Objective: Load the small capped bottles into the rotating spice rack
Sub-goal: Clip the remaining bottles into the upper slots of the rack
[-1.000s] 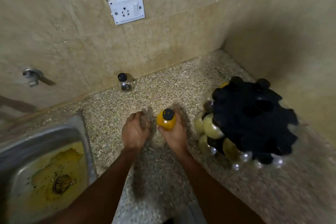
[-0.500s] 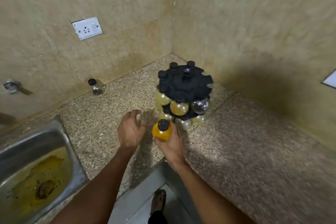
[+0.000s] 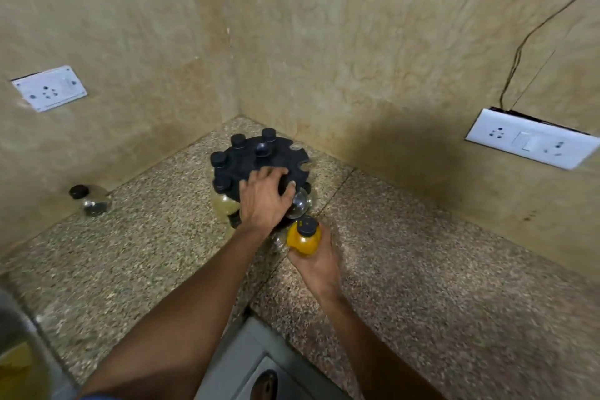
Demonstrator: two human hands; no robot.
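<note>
The black rotating spice rack [image 3: 276, 156] stands in the counter's corner with several capped bottles hanging in its slots. My left hand [image 3: 264, 198] rests on the near edge of the rack's top disc, fingers spread over it. Just below the rack, my right hand [image 3: 316, 256] grips a small yellow bottle with a black cap [image 3: 303, 235], upright and close to the rack's lower tier. Another small bottle with a black cap [image 3: 89, 198] lies alone by the left wall.
Two tiled walls meet behind the rack. A socket plate [image 3: 48, 88] is on the left wall, a switch and socket plate [image 3: 529, 143] with a wire on the right wall. A sink edge [image 3: 19, 334] shows at bottom left. Speckled counter [image 3: 438, 269] stretches right.
My left hand rose from the counter onto the rack's top disc. My right hand carried the yellow bottle toward the rack. The view swung right, toward the corner.
</note>
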